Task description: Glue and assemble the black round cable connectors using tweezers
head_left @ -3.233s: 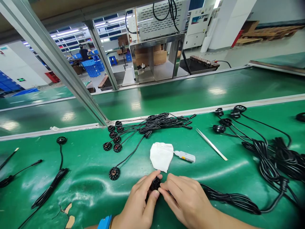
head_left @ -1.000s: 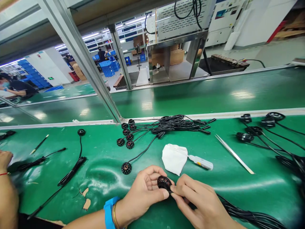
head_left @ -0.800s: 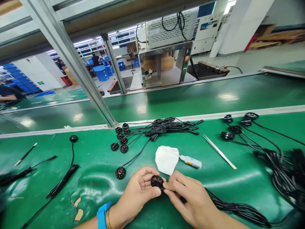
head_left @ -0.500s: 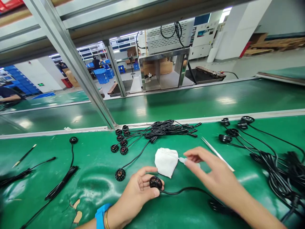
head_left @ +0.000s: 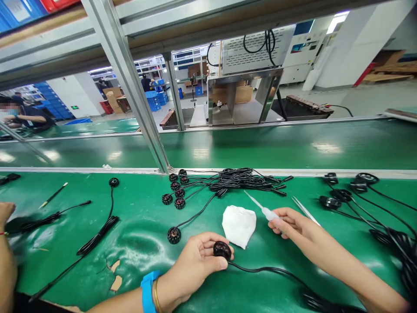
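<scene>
My left hand grips a small round black cable head between thumb and fingers. Its black cable trails off to the lower right. In my right hand is a translucent plastic dropper, its thin tip pointing up and left. A folded white cloth lies on the green mat between both hands. Left of it rests another round cable head, joined by a cord to a heap of black cables.
Several cabled heads lie at the right, beside white sticks. Single coiled cables and a thin brush-like tool are at the left. A co-worker's arm reaches in at the left edge. A metal post rises behind.
My right hand has closed on the dropper and lifted it off the mat, tip raised. My left hand still holds the cable head. The view has turned left, bringing a co-worker's arm in.
</scene>
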{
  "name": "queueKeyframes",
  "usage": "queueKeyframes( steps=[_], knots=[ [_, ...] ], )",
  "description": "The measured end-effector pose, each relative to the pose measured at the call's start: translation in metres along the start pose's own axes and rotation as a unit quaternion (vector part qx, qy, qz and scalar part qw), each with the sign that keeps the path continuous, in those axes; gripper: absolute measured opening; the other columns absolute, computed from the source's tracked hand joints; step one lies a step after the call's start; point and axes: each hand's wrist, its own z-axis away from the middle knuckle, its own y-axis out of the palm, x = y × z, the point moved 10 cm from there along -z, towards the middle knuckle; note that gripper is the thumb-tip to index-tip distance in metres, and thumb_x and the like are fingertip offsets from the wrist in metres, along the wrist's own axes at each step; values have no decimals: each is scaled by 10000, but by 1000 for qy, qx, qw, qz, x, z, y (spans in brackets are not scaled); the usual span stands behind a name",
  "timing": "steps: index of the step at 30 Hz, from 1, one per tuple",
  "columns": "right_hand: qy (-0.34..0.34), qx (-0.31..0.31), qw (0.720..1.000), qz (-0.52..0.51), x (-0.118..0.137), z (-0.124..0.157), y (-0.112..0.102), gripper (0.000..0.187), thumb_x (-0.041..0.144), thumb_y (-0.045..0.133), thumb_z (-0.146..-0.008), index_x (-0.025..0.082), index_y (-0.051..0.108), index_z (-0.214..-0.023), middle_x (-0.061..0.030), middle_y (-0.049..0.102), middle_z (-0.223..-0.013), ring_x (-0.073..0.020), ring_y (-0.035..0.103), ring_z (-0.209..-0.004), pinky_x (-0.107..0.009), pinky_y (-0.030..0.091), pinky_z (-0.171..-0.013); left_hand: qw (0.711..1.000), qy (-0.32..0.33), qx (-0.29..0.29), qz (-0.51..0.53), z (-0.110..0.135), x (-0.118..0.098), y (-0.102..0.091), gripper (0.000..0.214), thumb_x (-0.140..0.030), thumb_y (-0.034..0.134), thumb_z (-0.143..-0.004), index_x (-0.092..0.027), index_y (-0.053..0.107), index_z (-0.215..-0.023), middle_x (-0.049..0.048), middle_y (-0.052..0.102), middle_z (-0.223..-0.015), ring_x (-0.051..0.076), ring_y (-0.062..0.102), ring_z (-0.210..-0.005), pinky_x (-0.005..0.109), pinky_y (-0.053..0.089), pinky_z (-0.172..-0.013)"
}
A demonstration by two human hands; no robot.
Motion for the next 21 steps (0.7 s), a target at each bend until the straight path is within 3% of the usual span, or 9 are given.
queueKeyframes(
  steps=[5,8,11,17,21],
  knots=[
    [86,-143,975,-148,-10,6,-18,539,665,672,-804,172,701,-1020,-30,619,-742,-152,560,-617,-286,521,-575,1000,-6,23,18,3,-1,6,310,-252,836,-739,-146,693,-993,91,738,-955,213,672,-944,334,491,-867],
    [112,-191,943,-249,-22,12,-19,504,603,762,-751,178,717,-1017,-24,609,-758,-148,543,-632,-266,506,-538,999,-16,37,27,4,3,9,339,-282,840,-743,-153,672,-1009,94,731,-958,220,673,-947,347,490,-866],
    [114,-228,926,-280,-27,18,-22,495,561,792,-736,195,723,-1063,-37,654,-822,-150,559,-633,-262,513,-520,999,-15,35,31,3,7,7,351,-305,845,-743,-163,660,-1005,86,718,-967,223,675,-963,342,480,-873],
    [65,-254,957,-126,1,26,-28,522,596,737,-762,192,714,-1091,-65,749,-857,-176,634,-576,-288,564,-526,998,-9,44,43,2,14,4,345,-317,834,-764,-188,645,-1022,69,694,-999,236,679,-1003,348,481,-889],
    [-40,-268,963,20,37,33,-24,363,535,691,-825,224,720,-1010,-43,757,-909,-194,700,-668,-274,584,-591,999,-8,49,17,3,13,5,343,-312,818,-783,-187,639,-1047,83,715,-1002,230,671,-997,352,480,-891]
  ],
)
